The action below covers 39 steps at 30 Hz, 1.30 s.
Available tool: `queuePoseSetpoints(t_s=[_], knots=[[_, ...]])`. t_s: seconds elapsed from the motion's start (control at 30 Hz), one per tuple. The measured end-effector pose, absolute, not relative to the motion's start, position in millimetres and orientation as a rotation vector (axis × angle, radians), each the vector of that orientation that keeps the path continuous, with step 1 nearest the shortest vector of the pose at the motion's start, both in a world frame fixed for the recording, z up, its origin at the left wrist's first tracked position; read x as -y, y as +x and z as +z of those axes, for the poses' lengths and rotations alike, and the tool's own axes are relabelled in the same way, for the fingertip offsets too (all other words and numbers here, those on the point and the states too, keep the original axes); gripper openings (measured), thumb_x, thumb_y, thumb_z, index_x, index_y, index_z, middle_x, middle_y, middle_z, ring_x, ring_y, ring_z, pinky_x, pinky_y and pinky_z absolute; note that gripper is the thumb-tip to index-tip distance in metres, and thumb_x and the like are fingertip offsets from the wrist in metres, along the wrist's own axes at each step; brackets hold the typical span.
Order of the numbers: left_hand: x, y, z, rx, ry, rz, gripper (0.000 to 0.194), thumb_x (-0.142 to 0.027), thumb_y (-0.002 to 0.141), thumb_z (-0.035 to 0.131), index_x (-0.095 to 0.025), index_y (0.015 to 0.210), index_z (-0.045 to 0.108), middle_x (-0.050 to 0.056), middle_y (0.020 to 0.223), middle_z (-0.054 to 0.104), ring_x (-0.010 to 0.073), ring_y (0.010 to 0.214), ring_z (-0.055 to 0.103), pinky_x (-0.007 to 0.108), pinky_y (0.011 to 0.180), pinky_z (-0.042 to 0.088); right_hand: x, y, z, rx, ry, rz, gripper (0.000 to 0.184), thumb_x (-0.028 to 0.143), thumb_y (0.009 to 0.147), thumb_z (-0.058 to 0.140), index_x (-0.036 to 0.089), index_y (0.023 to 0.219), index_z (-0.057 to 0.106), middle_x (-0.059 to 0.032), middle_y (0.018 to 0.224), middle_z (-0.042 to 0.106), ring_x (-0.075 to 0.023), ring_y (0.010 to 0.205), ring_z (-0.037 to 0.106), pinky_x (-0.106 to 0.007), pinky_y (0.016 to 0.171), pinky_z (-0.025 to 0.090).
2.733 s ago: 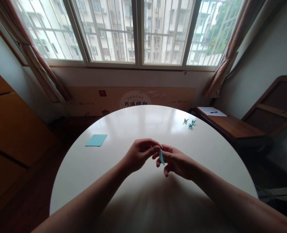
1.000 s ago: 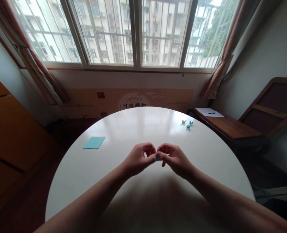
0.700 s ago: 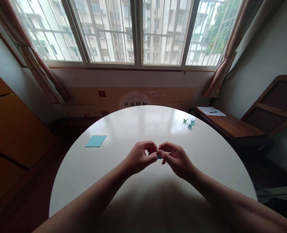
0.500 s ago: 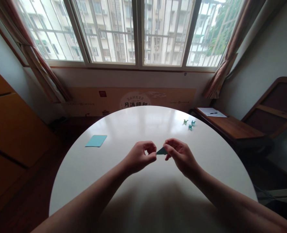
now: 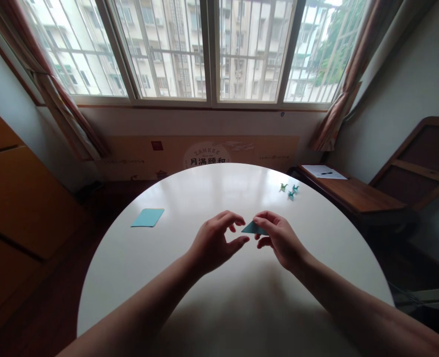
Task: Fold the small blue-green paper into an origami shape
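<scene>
A small dark teal piece of folded paper (image 5: 252,228), triangular in outline, is pinched between the thumb and fingers of my right hand (image 5: 279,235). Part of the paper is hidden behind those fingers. Just left of its pointed end, my left hand (image 5: 219,238) is open, thumb and fingers apart with nothing between them. Both hands are held above the middle of the white round table (image 5: 137,277).
Light blue square paper (image 5: 147,217) lies on the table's left side. Three small folded paper birds (image 5: 291,191) stand near the far right edge. Beyond that edge is a wooden side table (image 5: 371,193) with a white sheet (image 5: 314,170) and a black pen (image 5: 327,173).
My left hand has opened its fingers and let go of the folded paper's tip. My right hand still holds the paper, and more of it shows now.
</scene>
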<state>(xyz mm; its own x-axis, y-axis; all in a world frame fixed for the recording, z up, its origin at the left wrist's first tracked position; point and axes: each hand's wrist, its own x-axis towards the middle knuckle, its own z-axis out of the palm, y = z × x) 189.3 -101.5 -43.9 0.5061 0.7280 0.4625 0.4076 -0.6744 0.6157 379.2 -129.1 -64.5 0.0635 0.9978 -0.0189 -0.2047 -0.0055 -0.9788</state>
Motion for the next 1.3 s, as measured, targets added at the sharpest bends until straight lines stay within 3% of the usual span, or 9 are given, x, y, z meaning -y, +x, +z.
queuePoseSetpoints(t_s=[0.13,0.3,0.5,0.7,0.87,1.07,1.3], knots=[[101.7,190.7,-44.2,-0.817,2.315,1.056,0.004,-0.019,0.084,0.069,-0.02,0.088,0.071,0.005,0.089,0.071,0.0149,0.074,0.064,0.02,0.053,0.048,132.1,374.8,-62.7,1.01,-1.069,1.315,0.029,0.042,0.077,0.076,0.017,0.083,0.064,-0.0015,0.075,0.062,-0.0145,0.064,0.058,-0.023,0.049,0.047],[98.7,191.5,-46.6,-0.794,2.142,1.195,0.004,-0.019,0.083,0.07,-0.017,0.083,0.074,0.005,0.08,0.072,0.013,0.065,0.062,0.019,0.05,0.049,131.0,374.4,-63.0,0.97,-0.994,1.327,0.034,0.045,0.078,0.077,0.017,0.094,0.067,-0.0023,0.078,0.063,-0.0153,0.065,0.059,-0.022,0.045,0.048],[95.2,192.5,-46.7,-0.86,1.724,1.086,0.021,-0.034,0.081,0.073,-0.013,0.084,0.073,0.002,0.064,0.063,0.013,0.055,0.056,0.019,0.037,0.047,129.5,378.8,-67.6,0.941,-0.87,1.362,0.036,0.041,0.085,0.067,0.017,0.112,0.069,-0.0059,0.084,0.067,-0.0184,0.069,0.063,-0.024,0.045,0.051],[96.4,194.5,-45.6,-0.808,1.519,1.013,0.025,-0.036,0.079,0.076,-0.012,0.086,0.07,0.002,0.066,0.064,0.0112,0.054,0.056,0.015,0.035,0.043,130.2,378.9,-69.6,1.087,-0.879,1.27,0.032,0.039,0.079,0.08,0.02,0.103,0.073,-0.0058,0.089,0.068,-0.0145,0.068,0.06,-0.021,0.047,0.052],[96.7,194.4,-46.3,-0.789,1.509,0.975,0.029,-0.037,0.078,0.078,-0.012,0.091,0.069,0.003,0.072,0.066,0.0109,0.055,0.057,0.015,0.034,0.043,128.7,376.4,-70.3,1.073,-0.904,1.255,0.03,0.044,0.079,0.08,0.019,0.095,0.076,-0.0049,0.081,0.066,-0.0137,0.066,0.059,-0.02,0.046,0.051],[96.4,193.5,-46.5,-0.816,1.492,0.905,0.03,-0.033,0.076,0.079,-0.012,0.094,0.069,0.005,0.08,0.069,0.0106,0.055,0.058,0.015,0.034,0.043,127.0,376.5,-74.9,1.073,-0.915,1.24,0.033,0.044,0.078,0.08,0.019,0.099,0.076,-0.0046,0.079,0.064,-0.0135,0.065,0.058,-0.02,0.045,0.051],[96.3,192.8,-41.7,-0.758,1.395,0.776,0.025,-0.031,0.073,0.081,-0.013,0.087,0.07,0.003,0.073,0.066,0.0107,0.054,0.058,0.015,0.034,0.042,126.6,377.3,-77.5,1.13,-0.858,1.293,0.022,0.039,0.083,0.077,0.02,0.093,0.075,-0.0017,0.074,0.061,-0.0112,0.06,0.053,-0.02,0.044,0.05]])
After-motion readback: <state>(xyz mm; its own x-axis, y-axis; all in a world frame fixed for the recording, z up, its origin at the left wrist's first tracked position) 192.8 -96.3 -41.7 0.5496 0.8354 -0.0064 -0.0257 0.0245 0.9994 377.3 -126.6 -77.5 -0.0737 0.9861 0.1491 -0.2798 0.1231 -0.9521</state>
